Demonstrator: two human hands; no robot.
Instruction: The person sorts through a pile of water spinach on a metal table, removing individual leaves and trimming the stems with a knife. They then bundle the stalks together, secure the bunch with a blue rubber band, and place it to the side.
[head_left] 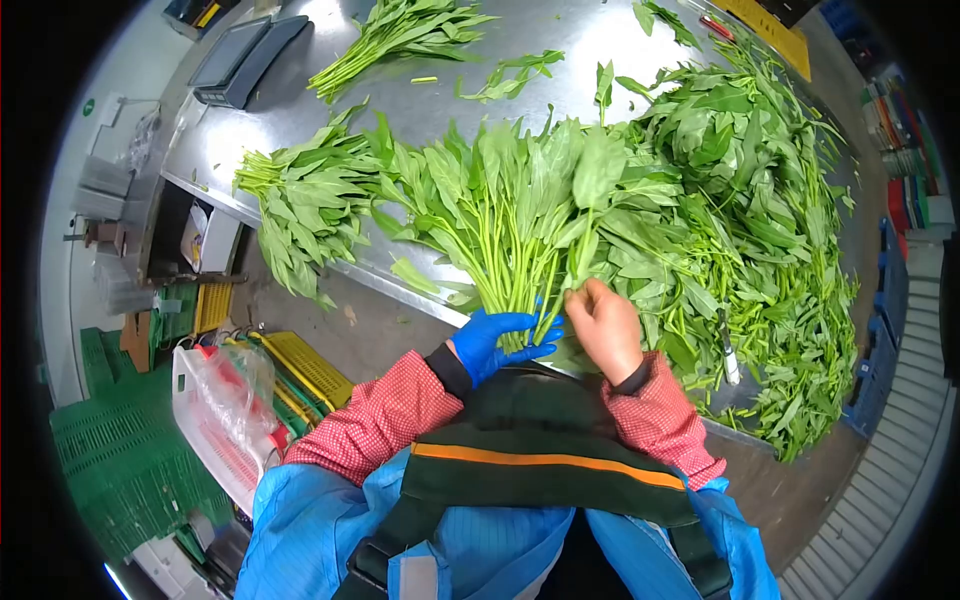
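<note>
My left hand (pixel 497 340), in a blue glove, is wrapped round the stem ends of a bunch of water spinach (pixel 500 220), its leaves fanned out away from me. Just right of it, my bare right hand (pixel 603 325) pinches a single water spinach stalk (pixel 585 250) between thumb and fingers, close beside the bunch. A large loose heap of water spinach (pixel 740 230) spreads over the right side of the metal table. Two gathered bunches lie apart from it: one at the left edge (pixel 310 195), another at the back (pixel 395 40).
A scale with a display (pixel 245 60) stands at the table's (pixel 590 45) back left. A knife with a pale handle (pixel 730 355) lies in the heap on the right. Green crates (pixel 135 440), a white basket (pixel 215 430) and yellow crates (pixel 310 365) sit on the floor at left.
</note>
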